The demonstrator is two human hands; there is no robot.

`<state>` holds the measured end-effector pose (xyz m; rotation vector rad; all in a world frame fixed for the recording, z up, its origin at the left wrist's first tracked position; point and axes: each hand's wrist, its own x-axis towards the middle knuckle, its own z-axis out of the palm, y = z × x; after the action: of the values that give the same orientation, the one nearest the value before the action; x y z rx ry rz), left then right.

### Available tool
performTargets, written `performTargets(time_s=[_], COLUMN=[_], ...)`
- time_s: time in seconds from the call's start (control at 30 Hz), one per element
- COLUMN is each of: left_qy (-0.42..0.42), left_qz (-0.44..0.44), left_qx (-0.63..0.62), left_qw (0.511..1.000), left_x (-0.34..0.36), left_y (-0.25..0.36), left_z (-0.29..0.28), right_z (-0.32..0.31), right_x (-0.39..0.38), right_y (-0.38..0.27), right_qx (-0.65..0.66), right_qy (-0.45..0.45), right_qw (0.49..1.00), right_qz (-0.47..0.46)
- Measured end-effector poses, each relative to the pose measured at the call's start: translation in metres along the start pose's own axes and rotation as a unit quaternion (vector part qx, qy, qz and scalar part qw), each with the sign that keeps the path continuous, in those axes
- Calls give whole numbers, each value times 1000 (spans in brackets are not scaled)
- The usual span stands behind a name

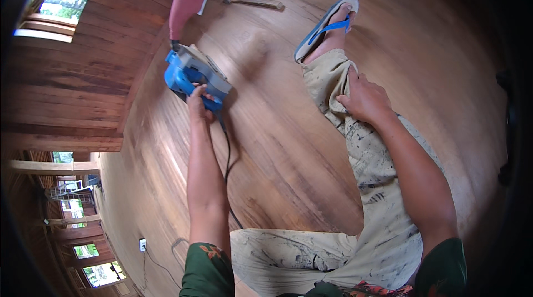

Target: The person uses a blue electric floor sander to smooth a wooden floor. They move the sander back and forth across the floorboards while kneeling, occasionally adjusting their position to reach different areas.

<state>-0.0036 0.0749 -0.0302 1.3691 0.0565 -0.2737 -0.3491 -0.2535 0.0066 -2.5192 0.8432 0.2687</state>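
Clearly, the main hazards sit around the blue-and-grey handheld power sander (176,76), which rests on the brown plank floor (288,147) and serves as the reference here. Left of the sander stands a reddish-brown wooden plank wall (105,75); a sideways swerve could knock the tool against it. The dusty-red cloth dust bag (190,0) rises from the sander's far end and might catch if the tool turns sharply. The left hand (199,102) is wrapped around the sander's handle alone, so a sudden kick could twist it loose. The thin black cable (228,155) trails from the sander's near end and could snag or be pinned under a leg. Beyond the sander, to its right, the wooden-handled hammer (256,2) might obstruct a long pass. Farther right of the sander, the blue-strapped flip-flop (319,26) leaves toes exposed to a slip. The right hand (367,98), well apart from the left, lies on the paint-spattered beige trousers (383,169); whether it grips them, I cannot tell.
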Motion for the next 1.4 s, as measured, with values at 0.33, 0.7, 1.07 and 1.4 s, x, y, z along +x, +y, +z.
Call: performTargets(time_s=[0.33, 0.7, 1.07, 1.4], left_qy=[46, 97, 65, 59], left_qz=[-32, -18, -32, -19], left_qx=[-35, -31, -21, -12], left_qw=[998, 995, 997, 998], left_x=[-247, -309, -33, -73], left_y=[-51, -61, 11, 0], left_z=[-27, -54, -95, -67], right_z=[2, 4, -3, 2], right_x=[-9, -4, -1, -1], right_y=[7, 6, -7, -4], right_qx=[29, 33, -9, -16], right_qy=[25, 25, -6, 16], right_qw=[999, 999, 1000, 1000], right_qz=[-11, -3, 27, 13])
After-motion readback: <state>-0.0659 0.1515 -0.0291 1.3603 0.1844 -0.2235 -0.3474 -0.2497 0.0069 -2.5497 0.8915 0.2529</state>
